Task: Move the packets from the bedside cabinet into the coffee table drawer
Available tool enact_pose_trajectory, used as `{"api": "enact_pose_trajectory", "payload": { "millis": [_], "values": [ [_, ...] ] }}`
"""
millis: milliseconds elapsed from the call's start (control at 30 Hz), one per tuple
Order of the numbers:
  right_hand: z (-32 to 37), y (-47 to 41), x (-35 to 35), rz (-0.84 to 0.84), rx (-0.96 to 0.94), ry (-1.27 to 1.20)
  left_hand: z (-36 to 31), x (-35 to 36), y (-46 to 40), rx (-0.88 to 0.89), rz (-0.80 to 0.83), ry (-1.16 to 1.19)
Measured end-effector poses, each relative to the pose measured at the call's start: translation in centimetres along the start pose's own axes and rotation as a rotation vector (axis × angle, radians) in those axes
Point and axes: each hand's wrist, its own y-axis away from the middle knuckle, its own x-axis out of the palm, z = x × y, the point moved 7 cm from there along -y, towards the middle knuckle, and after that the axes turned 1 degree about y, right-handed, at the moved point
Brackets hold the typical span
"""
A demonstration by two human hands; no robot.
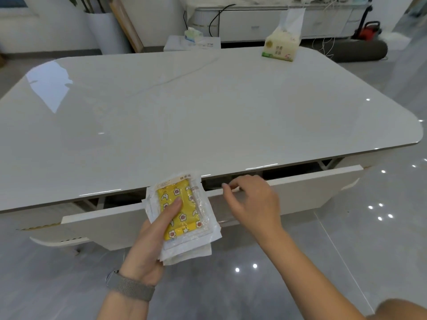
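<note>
Packets (184, 218) sat stacked in the left hand (150, 245), whose thumb pressed flat across the top one, a yellow packet printed with small fried-egg figures, while the fingers curled beneath the pile. Clear and white wrappers fanned out under the yellow one, and the stack hung just in front of the coffee table (208, 107) edge, at about 6 o'clock of the tabletop, above the drawer (300, 192) front. A grey woven watch band (134, 288) circled the left wrist.

At 3 o'clock of the packets, the right hand (251, 199) reached over the top edge of the drawer front, its fingers hooked on that edge; they held nothing else. The wide white drawer stood slightly pulled out, a dark gap showing between its front panel and the glossy tabletop.

Toward 1 o'clock on the far side of the tabletop stood a tissue pack (282, 43), a sheet sticking up from it. Beyond the table at 12 o'clock, a smaller tissue box (193, 34) rested on a low white stand, and a red appliance (368, 31) sat on the floor at 2 o'clock.
</note>
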Motion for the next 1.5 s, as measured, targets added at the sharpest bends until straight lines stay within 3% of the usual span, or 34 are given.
{"api": "enact_pose_trajectory", "payload": {
  "millis": [33, 167, 267, 700, 1133, 1267, 1333, 1400, 1500],
  "values": [
    [-0.2, -0.3, -0.5, -0.034, -0.011, -0.011, 0.0, -0.1, 0.2, -0.004, 0.001, -0.001],
    [-1.6, 0.3, 1.7, 0.232, -0.066, 0.184, -0.2, -0.4, 1.0, -0.006, 0.017, -0.01],
    [-2.2, 1.0, 2.0, 0.325, -0.058, 0.171, -0.5, -0.2, 1.3, 0.013, 0.013, -0.027],
    [-0.7, 6.0, -1.3, 0.37, -0.105, 0.31, -1.7, -0.6, 1.0, 0.205, -0.103, -0.038],
    [-0.4, 9.9, -3.6, 0.384, -0.031, 0.273, 0.1, 0.3, 0.4, 0.225, -0.101, -0.153],
    [-0.7, 9.6, -3.4, 0.531, 0.114, 0.275, 1.1, 1.1, 0.2, 0.181, -0.063, -0.127],
    [-0.7, 8.7, -3.5, 0.6, 0.248, 0.122, 1.6, 1.6, 0.1, 0.174, -0.044, -0.172],
    [-0.3, 7.7, -3.3, 0.663, 0.471, -0.368, 2.0, 2.3, 0.3, 0.171, -0.011, -0.214],
    [1.4, 6.8, -2.1, 0.796, 0.638, -0.96, 2.3, 3.4, 0.4, 0.186, 0.049, -0.276]
  ]
}}
